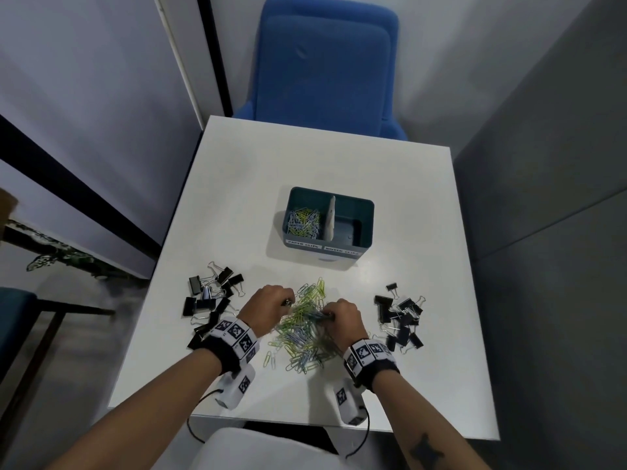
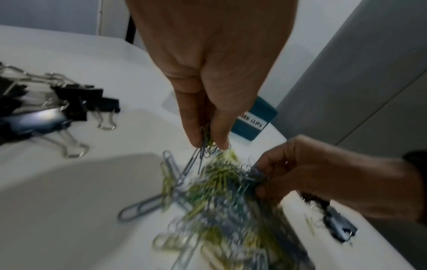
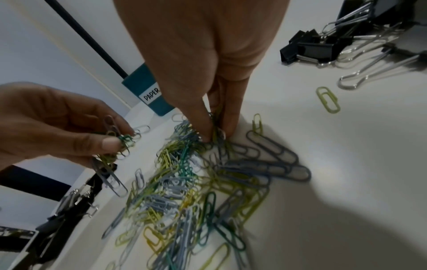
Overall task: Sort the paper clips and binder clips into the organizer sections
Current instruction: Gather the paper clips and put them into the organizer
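Observation:
A heap of green, blue and grey paper clips (image 1: 307,334) lies on the white table (image 1: 237,198) near its front edge. My left hand (image 1: 288,301) pinches a small bunch of paper clips (image 2: 206,144) just above the heap's far left side. At the heap's right side, my right hand (image 1: 327,316) pinches another bunch (image 3: 216,138), with its fingertips down in the clips. The teal two-section organizer (image 1: 368,203) stands beyond the heap. Its left section, labelled for paper clips, holds several paper clips (image 1: 303,222); the right section looks empty.
Black binder clips lie in two groups on the table, one to the left (image 1: 213,300) of my hands and one to the right (image 1: 400,320). A blue chair (image 1: 322,62) stands behind the table. Grey walls close in on both sides.

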`<state>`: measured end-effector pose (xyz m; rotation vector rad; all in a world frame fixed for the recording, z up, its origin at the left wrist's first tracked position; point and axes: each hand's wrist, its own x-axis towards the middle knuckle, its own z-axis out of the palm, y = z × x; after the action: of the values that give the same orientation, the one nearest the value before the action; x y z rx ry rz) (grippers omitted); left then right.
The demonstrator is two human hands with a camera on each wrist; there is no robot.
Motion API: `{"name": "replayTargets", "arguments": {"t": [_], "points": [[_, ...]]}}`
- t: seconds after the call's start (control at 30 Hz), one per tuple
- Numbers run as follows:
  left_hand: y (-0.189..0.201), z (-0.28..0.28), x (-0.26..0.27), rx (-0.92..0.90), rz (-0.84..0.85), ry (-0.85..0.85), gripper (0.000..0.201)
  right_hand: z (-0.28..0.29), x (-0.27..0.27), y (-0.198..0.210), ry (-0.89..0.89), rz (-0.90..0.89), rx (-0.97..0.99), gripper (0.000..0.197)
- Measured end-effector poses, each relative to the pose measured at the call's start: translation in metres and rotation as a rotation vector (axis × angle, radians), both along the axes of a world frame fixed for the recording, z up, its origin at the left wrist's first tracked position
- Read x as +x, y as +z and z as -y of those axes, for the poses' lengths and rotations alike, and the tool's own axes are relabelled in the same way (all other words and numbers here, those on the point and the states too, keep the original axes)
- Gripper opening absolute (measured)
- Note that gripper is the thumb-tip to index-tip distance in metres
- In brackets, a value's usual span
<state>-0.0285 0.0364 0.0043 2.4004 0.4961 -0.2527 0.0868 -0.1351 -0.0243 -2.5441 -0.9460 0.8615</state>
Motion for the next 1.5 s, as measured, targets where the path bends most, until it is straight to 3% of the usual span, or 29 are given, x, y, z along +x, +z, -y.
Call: {"name": "replayTargets", "arguments": {"t": [0.27, 0.47, 0.53, 0.67, 0.9, 1.0, 1.1, 1.17, 1.3, 1.4, 1.5], "points": [[0.088, -0.026, 0.039, -0.092, 0.193, 0.082, 0.019, 0.017, 0.014, 0.023, -0.022, -0.029, 0.087, 0.017], [0.116, -0.057, 0.103, -0.050, 0.364, 0.202, 0.012, 0.014, 0.028, 0.061, 0.051, -0.035, 0.139, 0.010], [0.113, -0.063, 0.121, -0.060, 0.372, 0.250, 0.016, 0.007, 0.033, 0.075, 0.052, -0.026, 0.156, 0.008], [0.098, -0.068, 0.127, -0.081, 0.221, 0.243, 0.036, -0.015, 0.048, 0.107, 0.054, -0.003, 0.231, 0.012], [0.062, -0.045, 0.072, 0.164, 0.173, 0.396, 0.012, -0.090, 0.092, 0.145, 0.009, 0.114, 0.344, 0.009], [0.036, -0.033, 0.052, 0.130, 0.039, 0.327, 0.016, -0.120, 0.105, 0.147, -0.010, 0.103, 0.336, 0.012], [0.007, -0.023, 0.043, 0.112, -0.072, 0.188, 0.023, -0.130, 0.110, 0.142, 0.001, 0.061, 0.283, 0.036], [-0.006, -0.018, 0.044, 0.137, -0.140, 0.097, 0.029, -0.124, 0.108, 0.138, 0.004, 0.076, 0.278, 0.041], [-0.024, -0.010, 0.053, 0.212, -0.173, -0.077, 0.047, -0.089, 0.086, 0.113, -0.010, 0.074, 0.319, 0.023], [-0.033, -0.008, 0.065, 0.180, -0.173, -0.090, 0.059, -0.051, 0.058, 0.081, 0.030, 0.049, 0.184, 0.018], [-0.038, -0.009, 0.073, 0.214, -0.213, -0.132, 0.065, -0.010, 0.033, 0.053, 0.126, -0.003, -0.013, 0.031]]}}
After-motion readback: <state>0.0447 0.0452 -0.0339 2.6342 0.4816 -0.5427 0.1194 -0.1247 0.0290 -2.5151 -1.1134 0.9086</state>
